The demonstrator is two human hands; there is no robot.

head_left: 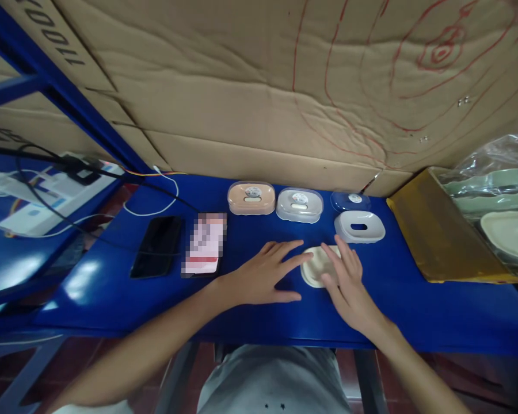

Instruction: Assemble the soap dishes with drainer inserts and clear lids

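Note:
On the blue table in front of me lies a cream oval dish (pixel 315 267) that looks like the base of a soap box. My left hand (pixel 265 273) reaches in from the left, fingers spread, its index fingertip at the dish's edge. My right hand (pixel 347 284) is over the dish's right side with its fingers apart, covering part of it; whether it presses on the dish is hard to see. Just behind stands a white oval dish (pixel 354 234) with a dark slot, and past it a clear lid (pixel 339 201) with a round sticker.
Farther back stand a peach lidded box (pixel 237 201) and a white lidded box (pixel 289 213). To the left lie a black phone (pixel 157 247) and a phone with a lit screen (pixel 205 244). A cardboard box (pixel 423 241) with bagged parts is at the right; cardboard (pixel 224 86) walls the back.

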